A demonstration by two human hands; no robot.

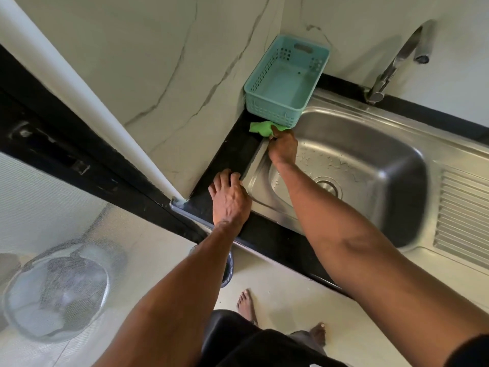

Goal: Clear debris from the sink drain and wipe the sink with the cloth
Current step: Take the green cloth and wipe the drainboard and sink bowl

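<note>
Basket (287, 83) behind sink (370, 144) (cloth (260, 128) btwn).

The person had bare forearms, bare feet (280, 319) and dark clothing (254, 345), with a dark short sleeve (471, 350) on the right arm.

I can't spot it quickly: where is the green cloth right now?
The green cloth lies at the sink's far left corner, just below the teal basket, pinched by the right hand.

A teal plastic basket (287, 80) sits in the far corner of the black countertop (232, 152), against the marble-veined wall (164, 75). To the far right a metal tap (397, 62) rises. Near left, behind mesh, lies a round strainer (57, 290) on the pale floor (277, 282).
</note>
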